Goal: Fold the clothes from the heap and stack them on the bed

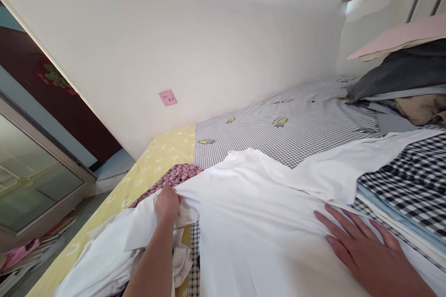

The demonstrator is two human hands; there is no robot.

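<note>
A white long-sleeved shirt (258, 213) lies spread over the bed, its lower part running out of view at the bottom. My left hand (167, 204) is closed on the sleeve at the shirt's left side. On the right, my right hand (362, 241) rests flat on the shirt with its fingers spread. The other sleeve (379, 155) stretches to the right across a black-and-white checked cloth (414, 181). Beside my left forearm lies a heap of white clothes (101, 255). A pink patterned cloth (179, 174) shows just beyond my left hand.
The bed has a checked sheet (258, 125) and a yellow cover (163, 148). Folded clothes (393, 222) sit under the checked cloth. Dark clothing (407, 72) and a pink item (400, 35) are piled at the far right. Behind rises a white wall (226, 46) with a pink note (168, 97).
</note>
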